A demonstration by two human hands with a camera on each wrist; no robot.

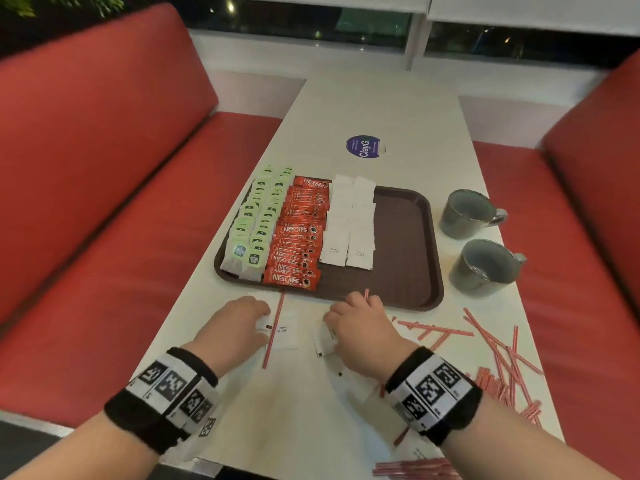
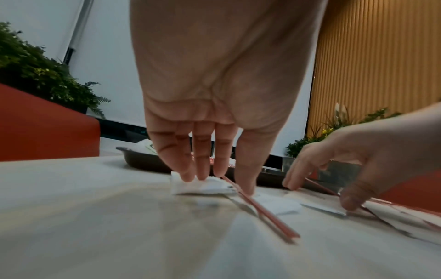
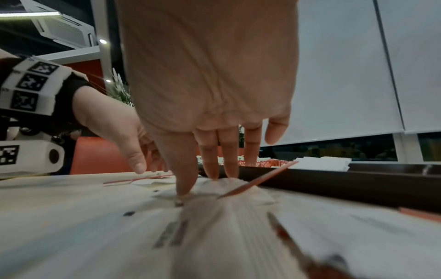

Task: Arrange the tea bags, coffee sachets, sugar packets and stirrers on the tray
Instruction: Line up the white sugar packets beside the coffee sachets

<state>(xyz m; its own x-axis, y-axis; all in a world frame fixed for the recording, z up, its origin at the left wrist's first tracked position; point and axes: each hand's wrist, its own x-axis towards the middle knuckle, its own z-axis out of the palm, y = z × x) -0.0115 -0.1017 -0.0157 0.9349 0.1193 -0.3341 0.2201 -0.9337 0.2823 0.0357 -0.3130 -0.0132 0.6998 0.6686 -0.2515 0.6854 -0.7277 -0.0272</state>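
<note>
A: Reaching down with both hands, fingers onto the tabletop (image 1: 304, 420). The left hand (image 1: 235, 327) has straight fingertips (image 2: 188, 175) pressing a white sugar packet (image 2: 203, 186), not wrapped round it.

B: And the right hand (image 1: 363, 327)?

A: Same story, fingers extended, thumb tip (image 3: 185, 186) and two fingers down on another sugar packet (image 3: 229, 186). A red stirrer (image 3: 260, 179) pokes up at an angle just beside those fingers; I can't tell whether it is pinched or merely lying against them.

B: What sits between the hands?

A: One long stirrer (image 1: 273, 332) lying across a third packet (image 1: 287, 329), right beside the left fingers.

B: Beyond the fingertips?

A: The brown tray (image 1: 408, 237), its near rim just ahead of both hands. Green tea bags (image 1: 256, 223) in two rows ahead of the left hand, red coffee sachets (image 1: 298, 237) next to them, then white sugar packets (image 1: 349, 223) in two rows. The part of the tray ahead of the right hand is bare.

B: And off to the right?

A: A scatter of loose stirrers (image 1: 498, 358) on the tabletop, to the right of the right wrist. Two grey mugs (image 1: 467, 213) stand beyond them, beside the tray's right rim.
</note>
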